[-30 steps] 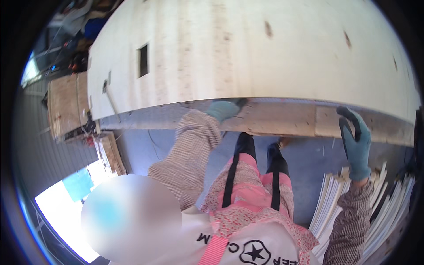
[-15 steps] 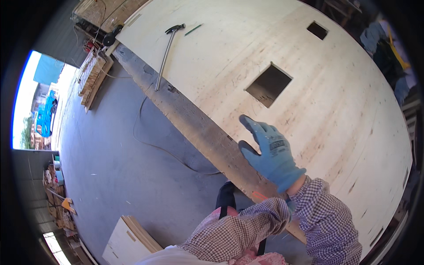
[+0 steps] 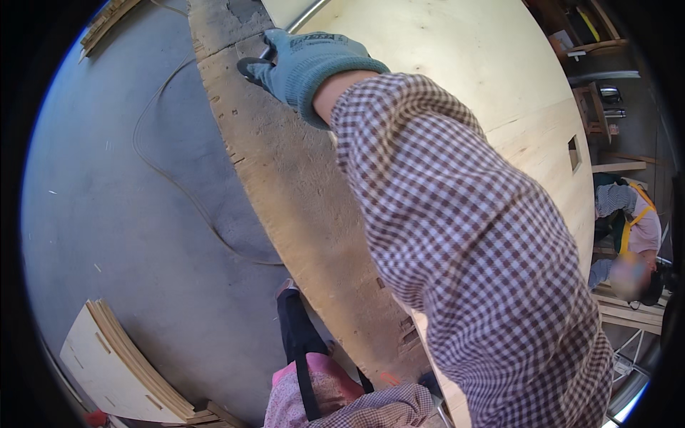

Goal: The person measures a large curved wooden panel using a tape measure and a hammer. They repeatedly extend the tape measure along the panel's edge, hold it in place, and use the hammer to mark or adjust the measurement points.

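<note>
My right hand (image 3: 314,63), in a blue-green glove with dark fingertips, is closed on the end of a hammer's metal handle (image 3: 308,16). The hammer head lies outside the view. Beneath the hand runs a worn wooden board (image 3: 285,185), beside a pale plywood sheet (image 3: 421,43). At the lower edge, my left hand (image 3: 430,384) shows only as a small dark-blue bit of glove past the checked sleeve. Its fingers are hidden. Close to it are an orange thing (image 3: 389,378) and a thin metal piece (image 3: 444,415), neither clear enough to name.
A cutout (image 3: 574,153) pierces the plywood at the right. Another person (image 3: 638,228) is beyond it, near stacked timber (image 3: 631,314). A cable (image 3: 168,175) trails over the grey floor (image 3: 121,235). Cut panels (image 3: 121,364) are stacked at lower left.
My right hand has gone from open above the plywood to gripping the hammer's handle. The view has shifted; the larger cutout and hammer head no longer show.
</note>
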{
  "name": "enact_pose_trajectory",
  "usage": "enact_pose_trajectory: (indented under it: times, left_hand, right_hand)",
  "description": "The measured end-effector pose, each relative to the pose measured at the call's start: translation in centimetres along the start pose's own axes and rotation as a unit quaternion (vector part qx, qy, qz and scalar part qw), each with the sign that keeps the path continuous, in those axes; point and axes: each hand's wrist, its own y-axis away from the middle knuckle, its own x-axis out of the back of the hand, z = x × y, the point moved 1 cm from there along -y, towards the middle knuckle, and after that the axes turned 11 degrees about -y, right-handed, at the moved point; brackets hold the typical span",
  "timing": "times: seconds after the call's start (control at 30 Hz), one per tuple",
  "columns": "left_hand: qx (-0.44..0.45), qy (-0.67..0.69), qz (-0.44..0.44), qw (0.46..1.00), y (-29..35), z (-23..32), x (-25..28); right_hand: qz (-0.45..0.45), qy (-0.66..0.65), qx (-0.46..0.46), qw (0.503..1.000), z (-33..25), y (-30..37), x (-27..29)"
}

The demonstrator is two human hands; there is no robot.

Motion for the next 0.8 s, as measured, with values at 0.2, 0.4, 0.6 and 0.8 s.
enact_pose_trajectory:
  times: [0.2,0.4,0.6,0.8]
  left_hand:
    - [0.025,-0.022,0.015,0.999,0.8,0.7,0.0]
    - [-0.033,-0.075,-0.054,0.995,3.5,5.2,-2.8]
    - [-0.058,-0.188,-0.077,0.978,7.4,8.3,-6.2]
    - [-0.124,-0.281,-0.236,0.922,7.6,11.3,-6.7]
  right_hand:
    - [-0.099,0.056,-0.086,0.99,-1.9,0.6,0.5]
    - [0.217,-0.251,-0.187,0.925,5.8,11.2,12.7]
    - [0.197,-0.62,-0.117,0.75,7.4,34.2,19.2]
    - [0.32,-0.617,-0.211,0.688,3.0,72.0,13.2]
